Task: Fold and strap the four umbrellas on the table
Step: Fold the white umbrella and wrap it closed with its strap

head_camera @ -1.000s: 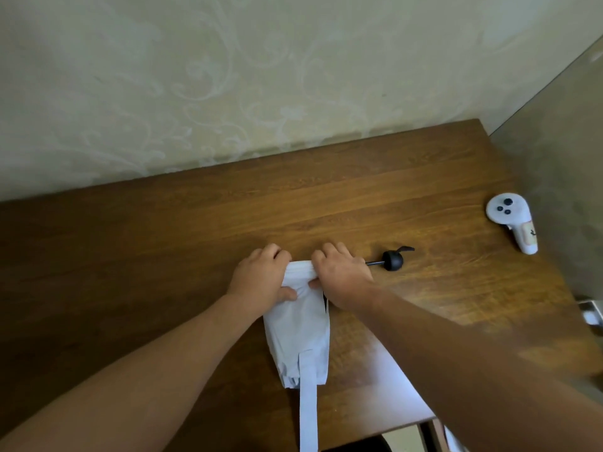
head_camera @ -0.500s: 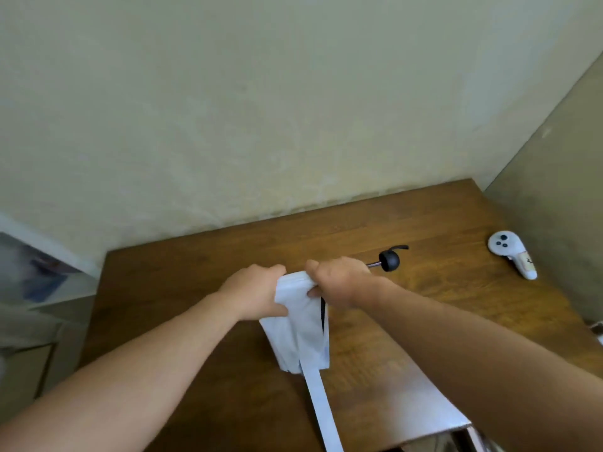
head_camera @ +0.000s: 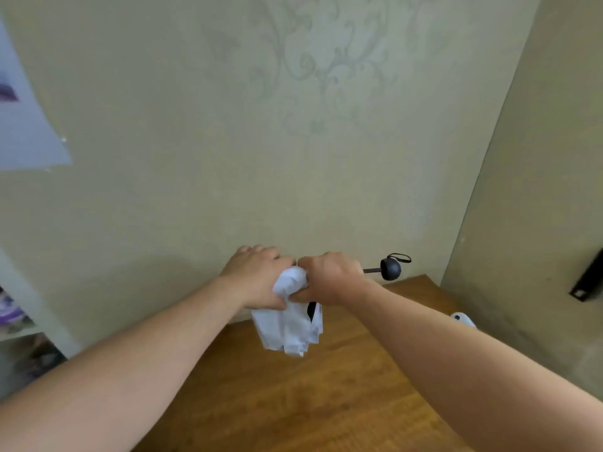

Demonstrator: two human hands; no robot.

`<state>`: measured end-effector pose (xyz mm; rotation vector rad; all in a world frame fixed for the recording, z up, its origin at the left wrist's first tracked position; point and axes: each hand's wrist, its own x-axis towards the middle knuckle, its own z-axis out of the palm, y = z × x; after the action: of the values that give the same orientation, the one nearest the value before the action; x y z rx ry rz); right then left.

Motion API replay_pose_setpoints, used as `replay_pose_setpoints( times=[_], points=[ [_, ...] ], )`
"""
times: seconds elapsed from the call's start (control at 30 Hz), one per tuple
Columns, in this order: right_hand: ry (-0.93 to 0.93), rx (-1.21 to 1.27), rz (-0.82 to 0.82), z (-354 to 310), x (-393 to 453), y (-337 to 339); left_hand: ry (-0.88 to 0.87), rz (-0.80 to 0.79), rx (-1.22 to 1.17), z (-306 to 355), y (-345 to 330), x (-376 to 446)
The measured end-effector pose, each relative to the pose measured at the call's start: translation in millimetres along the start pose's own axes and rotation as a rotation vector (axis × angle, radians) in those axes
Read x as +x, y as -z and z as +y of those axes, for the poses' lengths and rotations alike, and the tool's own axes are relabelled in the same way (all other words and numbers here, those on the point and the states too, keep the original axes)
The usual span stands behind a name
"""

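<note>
Two bare hands clamp a white folding umbrella (head_camera: 288, 318) in mid-air above a wooden table (head_camera: 313, 396), close in front of a patterned wall (head_camera: 326, 79). The left hand (head_camera: 257, 277) has its fingers curled over the top of the bunched white canopy, thumb pressed beneath; the right hand (head_camera: 328, 277) is wrapped tightly round the same bundle just beside it, the two grips touching knuckle to knuckle. Both grips are closed hard on the umbrella, with no gap showing between fingers and cloth.

Below the grip, loose folds of canopy hang down toward the table without reaching it, a dark slit showing among the pleats. To the right of the grip, a thin shaft leads out from under the right hand to the round black handle (head_camera: 390, 269), which carries a small wrist loop (head_camera: 400, 257) on top.

Further right and lower, a white controller (head_camera: 462, 319) lies on the table near the corner, partly hidden by the right forearm. Beyond it a dark fitting (head_camera: 587, 278) is fixed to the side wall. Far to the left of the grip, a pale sheet of paper (head_camera: 26, 125) is pinned to the wall, and blurred shelves (head_camera: 19, 324) hold purple items too indistinct to identify.
</note>
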<state>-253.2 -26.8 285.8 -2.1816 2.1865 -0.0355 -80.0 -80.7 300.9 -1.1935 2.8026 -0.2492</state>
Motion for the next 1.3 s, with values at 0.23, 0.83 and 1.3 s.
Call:
replay_pose_setpoints(
  times=[0.23,0.83,1.3],
  points=[
    [0.039,0.02,0.053,16.9,-29.2,38.2,0.019,-0.105,-0.089,38.0,63.3,-1.7],
    [0.213,0.045,0.002,112.2,-61.4,36.9,0.271,-0.094,-0.218,118.2,71.1,-26.7],
    [0.177,0.02,0.047,94.0,-56.7,41.7,0.286,-0.153,-0.361,96.8,62.3,-21.2]
  ],
)
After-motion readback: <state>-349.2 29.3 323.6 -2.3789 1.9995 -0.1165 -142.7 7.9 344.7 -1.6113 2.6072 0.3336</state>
